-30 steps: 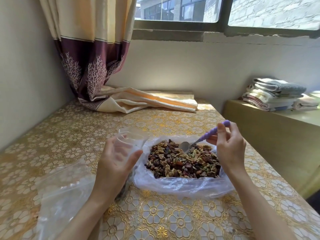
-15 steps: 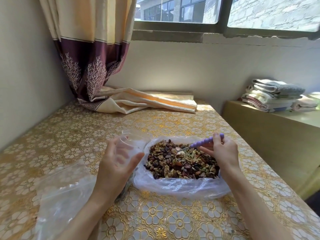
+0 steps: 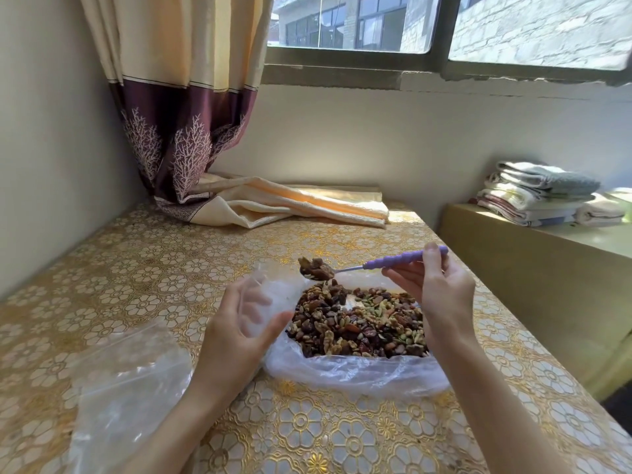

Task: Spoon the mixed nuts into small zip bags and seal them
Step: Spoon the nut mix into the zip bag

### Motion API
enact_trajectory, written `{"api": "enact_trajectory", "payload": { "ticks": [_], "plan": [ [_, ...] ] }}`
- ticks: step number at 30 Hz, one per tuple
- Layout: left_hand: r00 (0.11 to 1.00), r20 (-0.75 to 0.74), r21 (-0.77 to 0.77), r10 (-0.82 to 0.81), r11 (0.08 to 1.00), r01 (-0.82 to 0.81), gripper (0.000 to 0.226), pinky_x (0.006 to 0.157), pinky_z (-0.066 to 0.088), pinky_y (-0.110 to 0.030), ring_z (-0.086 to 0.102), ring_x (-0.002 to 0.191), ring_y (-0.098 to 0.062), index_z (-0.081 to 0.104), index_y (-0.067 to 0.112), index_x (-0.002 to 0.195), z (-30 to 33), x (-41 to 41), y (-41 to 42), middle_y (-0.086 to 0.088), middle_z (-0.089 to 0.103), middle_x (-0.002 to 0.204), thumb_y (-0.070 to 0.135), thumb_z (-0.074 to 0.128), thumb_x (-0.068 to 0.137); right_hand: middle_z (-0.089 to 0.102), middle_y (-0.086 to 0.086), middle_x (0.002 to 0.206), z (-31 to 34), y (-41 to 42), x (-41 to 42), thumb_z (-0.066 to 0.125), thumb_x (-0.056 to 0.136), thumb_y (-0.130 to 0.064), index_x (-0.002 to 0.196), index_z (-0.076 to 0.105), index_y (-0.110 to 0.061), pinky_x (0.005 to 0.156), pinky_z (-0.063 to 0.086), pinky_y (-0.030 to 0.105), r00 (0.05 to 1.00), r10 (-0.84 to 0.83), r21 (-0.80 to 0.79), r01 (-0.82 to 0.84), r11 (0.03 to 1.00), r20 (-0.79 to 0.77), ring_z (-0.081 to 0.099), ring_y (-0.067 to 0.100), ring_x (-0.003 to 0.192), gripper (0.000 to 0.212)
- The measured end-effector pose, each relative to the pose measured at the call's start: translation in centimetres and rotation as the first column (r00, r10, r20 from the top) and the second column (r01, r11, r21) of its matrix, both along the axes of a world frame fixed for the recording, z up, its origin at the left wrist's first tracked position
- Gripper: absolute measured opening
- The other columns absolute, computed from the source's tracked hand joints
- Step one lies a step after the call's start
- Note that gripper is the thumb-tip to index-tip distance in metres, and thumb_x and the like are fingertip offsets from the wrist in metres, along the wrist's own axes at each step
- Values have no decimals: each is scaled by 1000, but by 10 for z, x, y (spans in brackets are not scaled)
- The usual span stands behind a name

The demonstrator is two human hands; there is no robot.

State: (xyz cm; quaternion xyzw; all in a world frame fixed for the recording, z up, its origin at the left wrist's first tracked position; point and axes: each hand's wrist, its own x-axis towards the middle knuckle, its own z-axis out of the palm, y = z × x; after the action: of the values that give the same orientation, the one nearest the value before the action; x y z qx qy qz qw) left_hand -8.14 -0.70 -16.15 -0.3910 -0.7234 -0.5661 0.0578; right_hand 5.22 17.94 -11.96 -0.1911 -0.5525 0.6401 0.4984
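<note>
Loaded spoon (image 3: 316,269) raised above the mixed nuts (image 3: 359,323).
The right hand (image 3: 434,285) pinches the spoon's purple handle; the left hand (image 3: 239,323) grips a small zip bag (image 3: 270,295), mouth up, just left of the heap, which lies in an open plastic bag (image 3: 352,371) on the worktop (image 3: 136,268).

One view only, worn on the person's head, looking forward and down across the table (image 3: 143,275) toward its far edge, where the wall and window (image 3: 427,25) stand. The near edge falls out of frame below. Both hands sit close under the lens; the table's right edge runs off diagonally to the lower right.
</note>
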Motion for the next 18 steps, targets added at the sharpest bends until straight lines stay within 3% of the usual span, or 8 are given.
{"api": "enact_trajectory", "payload": {
  "ticks": [7,11,16,18],
  "plan": [
    [999,31,16,-23,1000,23,50,68,42,-1,53,86,16,41,46,106,1,3,1,22,58,94,50,66,64,73,15,77,6,-35,-7,41,100,-28,89,57,4,70,58,28,989,140,117,-134,984,-41,72,29,78,37],
    [991,115,71,-65,996,57,59,74,48,-9,62,85,5,47,32,113,0,0,1,11,65,94,49,68,61,73,14,78,4,-50,-16,45,94,-26,87,56,2,68,57,25,957,286,224,-267,937,-54,72,27,76,30],
    [989,139,76,-45,997,35,53,61,52,-13,65,78,1,43,43,108,1,2,0,8,64,95,48,68,62,72,15,79,7,-47,-15,47,90,-26,88,55,1,69,57,26,945,317,226,-292,929,-83,72,30,79,29],
    [993,116,60,-19,998,12,59,59,50,-11,62,77,5,43,38,114,1,2,-1,13,61,95,51,66,62,71,19,82,7,-39,-13,46,92,-27,90,55,3,72,57,28,953,281,183,-259,948,-109,71,33,82,31]
  ]
}}
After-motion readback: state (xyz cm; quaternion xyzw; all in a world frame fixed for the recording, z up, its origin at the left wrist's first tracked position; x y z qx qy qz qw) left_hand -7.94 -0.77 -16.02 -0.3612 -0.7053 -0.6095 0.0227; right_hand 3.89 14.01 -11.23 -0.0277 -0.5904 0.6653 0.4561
